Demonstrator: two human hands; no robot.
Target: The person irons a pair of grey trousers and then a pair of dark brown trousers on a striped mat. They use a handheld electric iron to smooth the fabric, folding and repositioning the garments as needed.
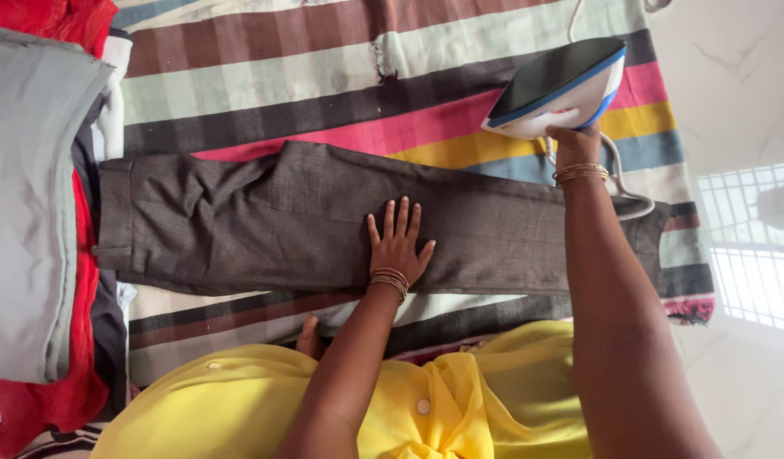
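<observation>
A pair of dark grey trousers (281,221) lies flat across a striped cloth (341,76), waistband to the left. My left hand (398,242) rests palm down on the middle of the trousers, fingers spread. My right hand (575,144) grips the handle of a white and blue clothes iron (558,85), which is tilted with its dark soleplate facing up, lifted just beyond the far edge of the trousers. The iron's white cord (617,183) loops beside my wrist. Bangles sit on both wrists.
A stack of folded clothes, grey on top (26,204) with red fabric (77,391) beneath, lies at the left. My yellow garment (264,399) fills the near edge. A pale marble floor (741,102) shows at the right, past the cloth's fringe.
</observation>
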